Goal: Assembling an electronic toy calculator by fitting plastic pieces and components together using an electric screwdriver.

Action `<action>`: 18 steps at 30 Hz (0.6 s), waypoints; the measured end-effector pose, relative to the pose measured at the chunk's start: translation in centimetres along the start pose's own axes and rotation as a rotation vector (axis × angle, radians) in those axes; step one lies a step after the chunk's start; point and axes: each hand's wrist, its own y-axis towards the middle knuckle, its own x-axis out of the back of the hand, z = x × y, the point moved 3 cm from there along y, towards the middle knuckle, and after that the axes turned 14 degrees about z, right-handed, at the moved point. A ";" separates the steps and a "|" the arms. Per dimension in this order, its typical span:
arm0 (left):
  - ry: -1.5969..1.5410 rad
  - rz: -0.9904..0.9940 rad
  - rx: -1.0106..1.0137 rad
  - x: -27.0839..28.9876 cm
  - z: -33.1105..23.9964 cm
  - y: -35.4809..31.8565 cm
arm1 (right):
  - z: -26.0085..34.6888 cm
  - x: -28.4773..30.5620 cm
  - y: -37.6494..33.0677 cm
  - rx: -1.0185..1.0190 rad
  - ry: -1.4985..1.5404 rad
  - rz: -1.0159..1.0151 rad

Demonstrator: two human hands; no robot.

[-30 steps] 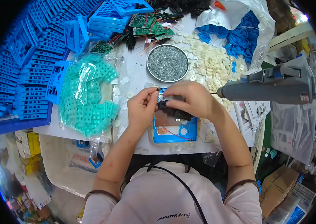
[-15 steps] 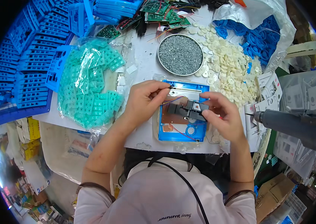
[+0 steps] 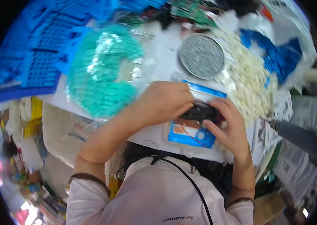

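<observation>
A black plastic mechanism point(image 3: 202, 112) is held over an open blue plastic housing point(image 3: 184, 137). My right hand point(image 3: 230, 125) grips its right end between thumb and fingers. My left hand point(image 3: 166, 100) is closed at the mechanism's left end, fingers bent in toward it. What the left fingertips pinch is hidden and blurred. Inside the housing, a thin red wire point(image 3: 190, 134) runs near a round ring, beside a brown board partly covered by the mechanism.
A round dish of small screws point(image 3: 202, 56) stands behind the housing. Cream discs point(image 3: 246, 67) lie to its right, bagged teal pieces point(image 3: 106, 71) to the left. Stacked blue housings point(image 3: 42, 63) fill the far left. A grey electric screwdriver point(image 3: 302, 142) points in from the right.
The whole view has shifted and blurred. My left hand has come from the housing's upper left corner down to the black mechanism. The right hand keeps its grip on it.
</observation>
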 end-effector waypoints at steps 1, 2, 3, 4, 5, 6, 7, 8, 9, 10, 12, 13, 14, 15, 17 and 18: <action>0.076 0.001 -0.011 0.7 0.3 0.3 | 0.6 0.1 0.5 0.075 -0.095 -0.023; 0.145 0.389 0.137 1.2 -0.7 1.4 | 0.3 -0.4 0.3 0.065 -0.176 -0.031; 0.176 0.203 0.059 0.1 -0.2 0.6 | 0.6 -0.8 0.3 0.058 -0.133 0.022; 0.046 0.190 0.168 0.6 -0.3 0.0 | -1.0 -1.9 0.0 0.135 -0.205 -0.012; 0.054 -0.064 0.109 -2.1 1.1 -0.4 | -2.7 -2.9 0.1 0.238 -0.207 -0.034; -0.043 -0.107 0.187 -2.6 1.5 0.0 | -3.3 -2.9 0.8 0.151 -0.071 0.125; -0.032 -0.189 0.181 -2.9 1.6 0.3 | -0.8 -2.1 0.7 0.192 -0.179 0.108; -0.025 -0.237 0.079 -3.1 2.0 0.9 | -3.2 -2.1 0.2 0.222 -0.169 0.098; 0.009 -0.290 0.068 -4.2 2.2 1.7 | -5.5 -1.6 -0.4 0.224 -0.164 0.083; 0.017 -0.380 0.016 -4.1 1.9 1.2 | -4.2 -1.5 -0.1 0.239 -0.177 0.099; 0.044 -0.455 -0.001 -6.2 3.5 2.0 | -1.8 -0.6 0.0 0.249 -0.205 0.175; 0.055 -0.479 -0.020 -6.6 4.1 2.3 | -2.3 -0.4 0.4 0.300 -0.231 0.146; 0.116 -0.495 0.003 -6.4 3.7 2.1 | -3.6 -0.1 0.5 0.343 -0.254 0.111; 0.167 -0.505 0.032 -6.4 3.0 1.9 | -3.4 0.0 0.6 0.376 -0.268 0.083; 0.244 -0.531 0.042 -5.5 2.0 1.4 | -3.0 0.0 0.5 0.320 -0.271 0.084; 0.266 -0.550 0.030 -5.0 1.5 0.9 | -1.4 0.1 0.0 0.296 -0.257 0.093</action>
